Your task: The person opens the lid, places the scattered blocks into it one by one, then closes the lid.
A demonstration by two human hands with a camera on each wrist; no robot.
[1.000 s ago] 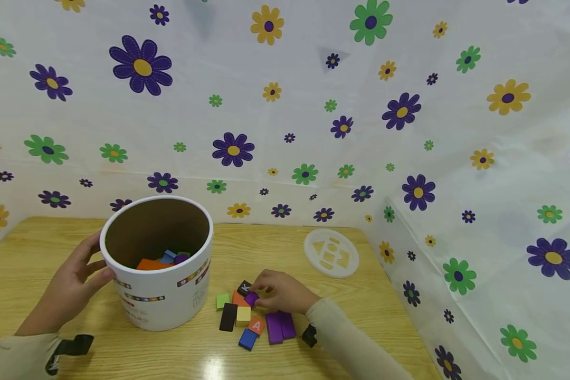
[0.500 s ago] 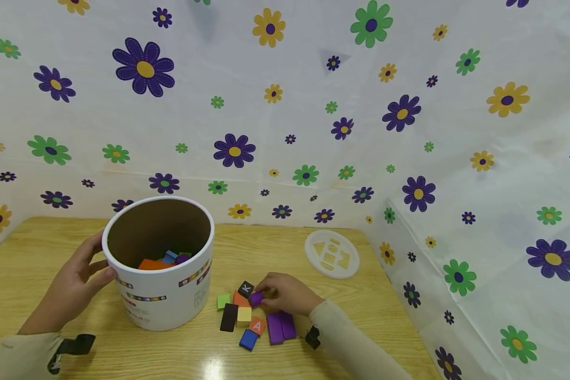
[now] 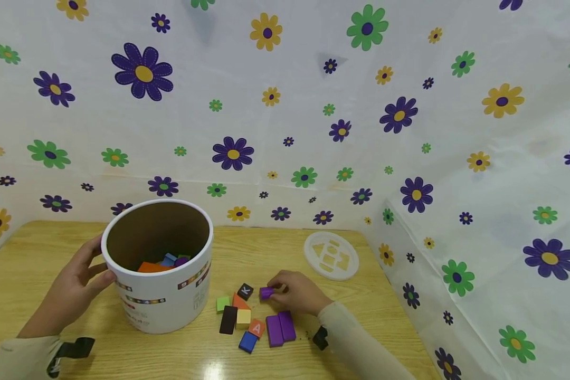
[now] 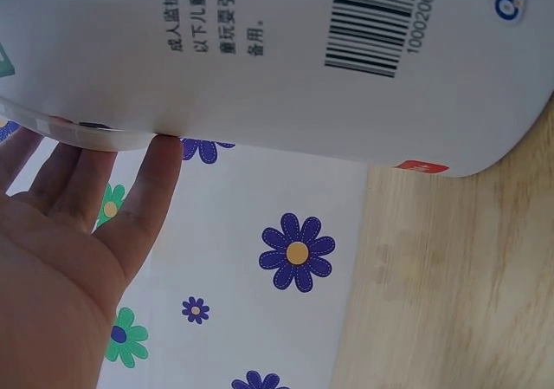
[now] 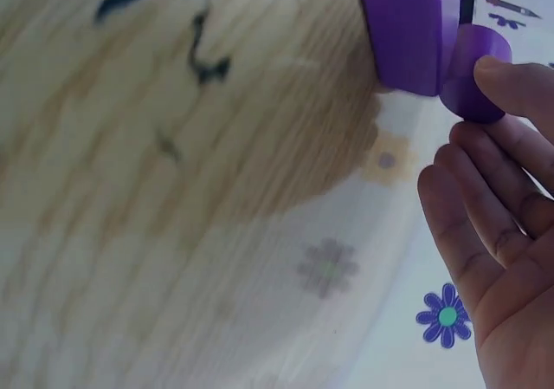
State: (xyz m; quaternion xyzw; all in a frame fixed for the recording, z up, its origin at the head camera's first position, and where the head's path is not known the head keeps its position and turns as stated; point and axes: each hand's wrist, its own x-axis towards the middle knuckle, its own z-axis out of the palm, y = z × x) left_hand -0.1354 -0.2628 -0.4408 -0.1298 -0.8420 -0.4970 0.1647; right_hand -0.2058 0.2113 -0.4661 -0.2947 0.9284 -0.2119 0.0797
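Left of the white bucket [image 3: 171, 301], the left hand [image 3: 71, 290] rests relaxed fingers against its side. Right of the bucket, a black K block [image 3: 245, 291] lies before the purple piece [image 3: 265, 293] that the right hand [image 3: 301, 293] pinches; farther right, a cut-out disc [image 3: 340, 248].

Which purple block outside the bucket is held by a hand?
The small rounded block, pinched by the right hand; the two oblong blocks lie side by side on the table.

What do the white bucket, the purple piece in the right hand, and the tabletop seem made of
White bucket: probably coated cardboard or plastic; smooth printed wall, brown inside.
Purple piece: painted wood or plastic, can't tell; smooth, evenly coloured.
Tabletop: wood or wood-look laminate; grain, glossy reflection.
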